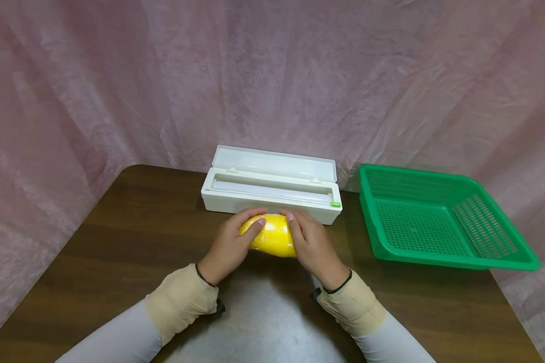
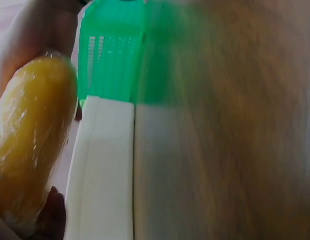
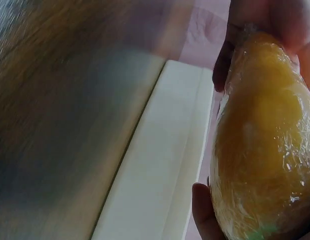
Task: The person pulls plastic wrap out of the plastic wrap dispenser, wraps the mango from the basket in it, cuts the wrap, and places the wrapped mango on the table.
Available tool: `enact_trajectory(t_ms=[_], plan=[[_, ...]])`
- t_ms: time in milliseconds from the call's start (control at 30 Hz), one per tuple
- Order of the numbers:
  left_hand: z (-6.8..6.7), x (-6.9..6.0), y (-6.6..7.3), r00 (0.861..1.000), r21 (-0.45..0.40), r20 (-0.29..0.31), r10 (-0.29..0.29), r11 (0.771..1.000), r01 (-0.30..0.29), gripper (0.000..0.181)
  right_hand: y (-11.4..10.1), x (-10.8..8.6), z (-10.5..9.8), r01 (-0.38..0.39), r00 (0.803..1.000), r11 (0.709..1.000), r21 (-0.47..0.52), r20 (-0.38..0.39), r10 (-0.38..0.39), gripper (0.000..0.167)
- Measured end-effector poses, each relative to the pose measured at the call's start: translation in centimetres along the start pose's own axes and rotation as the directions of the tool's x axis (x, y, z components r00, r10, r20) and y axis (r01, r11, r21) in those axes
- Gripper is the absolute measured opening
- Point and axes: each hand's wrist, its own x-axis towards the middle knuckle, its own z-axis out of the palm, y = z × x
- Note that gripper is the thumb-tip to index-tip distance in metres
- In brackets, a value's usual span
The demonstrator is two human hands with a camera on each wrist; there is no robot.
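Observation:
A yellow oblong thing (image 1: 273, 237), smooth and tightly wrapped in clear film, is held between both hands above the table. My left hand (image 1: 229, 248) grips its left end, thumb on top. On the other end my right hand (image 1: 317, 246) has its grip, thumb also on the near upper side. The right wrist view shows the wrapped yellow thing (image 3: 265, 135) narrowing toward one end, with shiny wrinkles in the film. Just behind the hands stands a white cling film dispenser (image 1: 224, 203), its lid (image 1: 274, 162) raised and a film roll (image 1: 272, 191) inside.
A green plastic basket (image 1: 436, 259) with slotted sides stands at the right of the brown wooden table (image 1: 141, 227). The dispenser carries a small green cutter slider (image 1: 335, 204) at its right end. A pink curtain (image 1: 272, 75) hangs behind the table.

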Motion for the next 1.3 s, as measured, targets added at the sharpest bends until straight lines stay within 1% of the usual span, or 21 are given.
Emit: enact_trajectory(t_ms=[133, 200, 233, 267, 300, 367, 433, 500, 567, 700, 833, 967, 1100, 1167, 1233, 1300], plan=[[-0.3, 0.4, -0.2, 0.998, 0.065, 0.055, 0.008, 0.998, -0.011, 0.045, 0.6, 0.3, -0.2, -0.016, 1.000, 1.000, 0.003, 0.013, 0.016, 0.040], [-0.4, 0.6, -0.4, 0.997, 0.143, 0.068, 0.038, 0.989, -0.048, 0.053, 0.8, 0.4, -0.2, -0.018, 1.000, 1.000, 0.003, 0.013, 0.018, 0.040], [-0.4, 0.7, -0.6, 0.995, 0.191, 0.078, 0.055, 0.979, -0.069, 0.059, 1.0, 0.5, -0.1, -0.019, 1.000, 1.000, -0.002, 0.013, 0.019, 0.039], [-0.5, 0.7, -0.7, 0.993, 0.240, 0.093, 0.073, 0.966, -0.094, 0.064, 1.1, 0.5, -0.1, -0.023, 1.000, 1.000, -0.007, 0.015, 0.023, 0.039], [-0.5, 0.7, -0.8, 0.989, 0.291, 0.113, 0.097, 0.948, -0.126, 0.070, 1.2, 0.6, 0.0, -0.025, 1.000, 1.000, -0.013, 0.017, 0.026, 0.038], [-0.6, 0.7, -1.1, 0.977, 0.384, 0.160, 0.138, 0.903, -0.190, 0.080, 1.4, 0.5, 0.2, -0.039, 0.999, 0.999, -0.023, 0.030, 0.040, 0.037], [-0.7, 0.6, -1.3, 0.965, 0.438, 0.207, 0.158, 0.867, -0.236, 0.083, 1.6, 0.5, 0.4, -0.052, 0.997, 0.998, -0.030, 0.047, 0.053, 0.037], [-0.8, 0.6, -1.3, 0.956, 0.465, 0.241, 0.169, 0.844, -0.267, 0.083, 1.7, 0.5, 0.5, -0.056, 0.996, 0.998, -0.030, 0.062, 0.058, 0.038], [-0.8, 0.6, -1.3, 0.952, 0.467, 0.255, 0.169, 0.841, -0.274, 0.081, 1.8, 0.5, 0.5, -0.055, 0.996, 0.998, -0.026, 0.074, 0.057, 0.039], [-1.0, 0.8, -1.3, 0.952, 0.476, 0.262, 0.157, 0.837, -0.270, 0.080, 2.0, 0.7, 0.5, -0.054, 0.993, 0.998, -0.030, 0.103, 0.057, 0.042], [-1.3, 1.0, -1.5, 0.956, 0.497, 0.268, 0.116, 0.833, -0.241, 0.079, 2.0, 0.8, 0.3, -0.054, 0.988, 0.997, -0.054, 0.141, 0.062, 0.046], [-1.6, 1.3, -1.8, 0.958, 0.512, 0.277, 0.074, 0.832, -0.212, 0.078, 2.0, 0.8, 0.2, -0.026, 0.979, 0.996, -0.087, 0.198, 0.043, 0.048], [-1.8, 1.3, -2.1, 0.955, 0.516, 0.293, 0.053, 0.832, -0.205, 0.078, 1.9, 0.7, 0.2, 0.012, 0.969, 0.993, -0.115, 0.247, 0.017, 0.050], [-1.8, 1.4, -2.1, 0.952, 0.519, 0.303, 0.043, 0.831, -0.203, 0.078, 2.0, 0.6, 0.3, 0.026, 0.967, 0.992, -0.127, 0.256, 0.007, 0.051], [-1.8, 1.4, -2.2, 0.949, 0.526, 0.314, 0.041, 0.824, -0.210, 0.079, 2.0, 0.5, 0.4, 0.033, 0.966, 0.990, -0.134, 0.258, 0.003, 0.051], [-1.8, 1.4, -2.2, 0.946, 0.533, 0.324, 0.031, 0.820, -0.209, 0.079, 2.0, 0.4, 0.5, 0.027, 0.965, 0.990, -0.136, 0.262, 0.010, 0.052]])
